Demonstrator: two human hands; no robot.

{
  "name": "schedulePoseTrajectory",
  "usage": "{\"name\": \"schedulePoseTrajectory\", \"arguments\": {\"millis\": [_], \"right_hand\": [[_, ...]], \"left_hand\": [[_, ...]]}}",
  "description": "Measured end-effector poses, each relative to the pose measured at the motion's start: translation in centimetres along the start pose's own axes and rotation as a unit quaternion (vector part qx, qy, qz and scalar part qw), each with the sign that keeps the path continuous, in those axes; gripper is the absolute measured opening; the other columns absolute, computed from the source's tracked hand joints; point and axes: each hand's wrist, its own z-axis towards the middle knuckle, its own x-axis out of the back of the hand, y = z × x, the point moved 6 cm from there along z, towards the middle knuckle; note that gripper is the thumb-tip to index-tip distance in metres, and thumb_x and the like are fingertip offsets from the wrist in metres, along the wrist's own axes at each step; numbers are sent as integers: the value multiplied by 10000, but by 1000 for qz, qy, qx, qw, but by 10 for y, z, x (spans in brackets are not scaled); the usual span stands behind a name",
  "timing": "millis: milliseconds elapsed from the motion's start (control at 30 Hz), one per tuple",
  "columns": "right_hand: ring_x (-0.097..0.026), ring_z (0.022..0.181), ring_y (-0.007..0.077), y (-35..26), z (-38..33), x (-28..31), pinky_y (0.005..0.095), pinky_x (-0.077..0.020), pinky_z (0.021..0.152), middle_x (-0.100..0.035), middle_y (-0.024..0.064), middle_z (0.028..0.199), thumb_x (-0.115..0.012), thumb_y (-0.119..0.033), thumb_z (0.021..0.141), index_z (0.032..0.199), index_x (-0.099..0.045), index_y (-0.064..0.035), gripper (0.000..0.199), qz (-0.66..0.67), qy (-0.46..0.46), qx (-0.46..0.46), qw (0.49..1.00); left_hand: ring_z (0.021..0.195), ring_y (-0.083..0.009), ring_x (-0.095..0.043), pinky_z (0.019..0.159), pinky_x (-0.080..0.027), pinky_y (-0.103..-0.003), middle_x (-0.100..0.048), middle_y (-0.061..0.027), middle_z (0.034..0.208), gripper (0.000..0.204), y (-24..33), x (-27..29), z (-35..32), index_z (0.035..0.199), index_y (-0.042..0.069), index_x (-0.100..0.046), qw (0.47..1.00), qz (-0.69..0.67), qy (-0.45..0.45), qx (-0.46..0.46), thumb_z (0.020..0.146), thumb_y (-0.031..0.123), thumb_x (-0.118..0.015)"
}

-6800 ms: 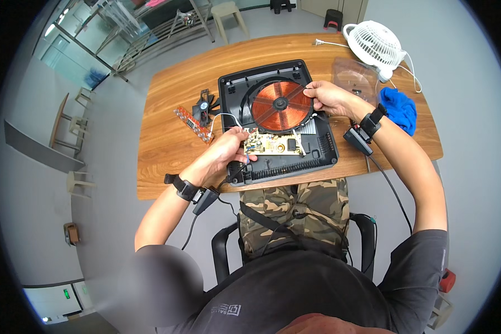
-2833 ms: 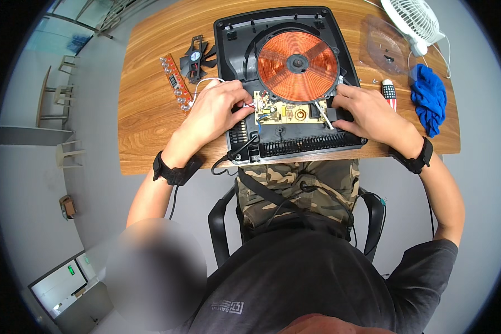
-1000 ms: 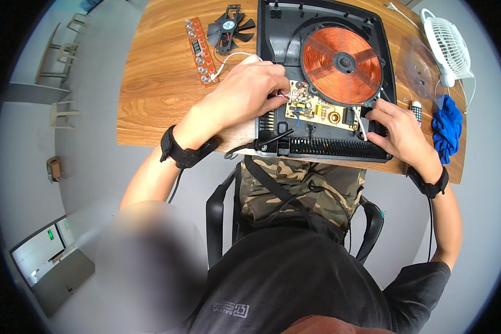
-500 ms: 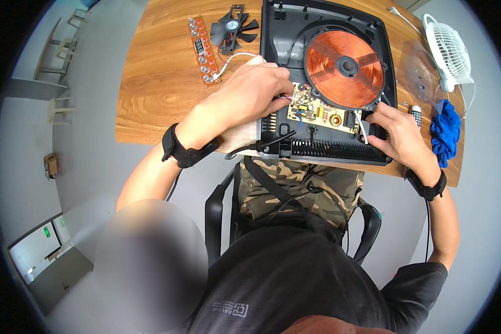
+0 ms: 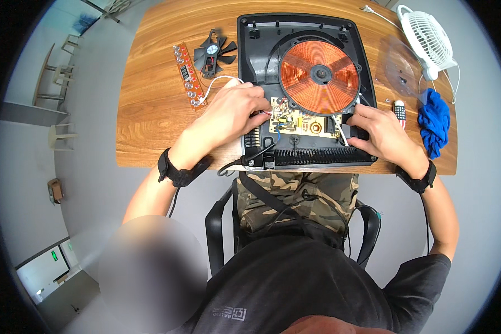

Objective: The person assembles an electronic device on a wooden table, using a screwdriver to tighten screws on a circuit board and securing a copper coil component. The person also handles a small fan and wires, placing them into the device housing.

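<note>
An opened induction cooker base (image 5: 256,55) lies on the table, with a round copper coil (image 5: 298,72) in it. In front of the coil sits a yellowish circuit board (image 5: 300,123). My left hand (image 5: 231,114) is closed at the board's left edge, thumb and fingertips pinching thin wires (image 5: 266,113). My right hand (image 5: 384,131) curls at the base's right side, beside a white lead (image 5: 340,132); what lies between its thumb and fingers is mostly hidden. A white cable runs from under my left hand to an orange-red display board (image 5: 188,78).
A black cooling fan (image 5: 211,51) lies beyond my left hand. At the right are a small white desk fan (image 5: 426,36), a clear plastic bag (image 5: 395,69), a blue cloth (image 5: 433,119) and a small black-and-white object (image 5: 399,113). A black power cord (image 5: 231,166) leaves the base's front left.
The whole view has shifted, so the table and base appear farther left and a little lower. Both hands keep their places at the board and base.
</note>
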Motion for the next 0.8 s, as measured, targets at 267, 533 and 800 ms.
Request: {"name": "schedulePoseTrajectory", "arguments": {"millis": [267,533,800], "right_hand": [[-655,889,338,3,0,-1,445,-539,726,-572,120,936,-819,-200,787,982,-647,-22,315,6,0,6,1000],[-652,892,341,5,-2,-3,450,-532,719,-565,122,941,-822,-207,785,982,-645,-16,326,-1,-4,10,1000],[-656,896,337,5,-2,-4,446,-535,723,-570,117,950,-816,-214,800,992,-663,-15,317,-3,5,12,1000]], "left_hand": [[860,-276,-600,799,-433,-391,-628,-71,847,139,2,1,0,953,72,-772,1000,4,-5,-9,866,181,-773],[874,-262,-606,807,-426,-380,-642,-60,849,131,2,-1,1,958,81,-777,1000,8,-1,-4,880,185,-764],[879,-267,-606,821,-425,-384,-643,-62,854,128,2,-2,1,961,79,-773,999,31,-8,12,884,180,-760]]}}
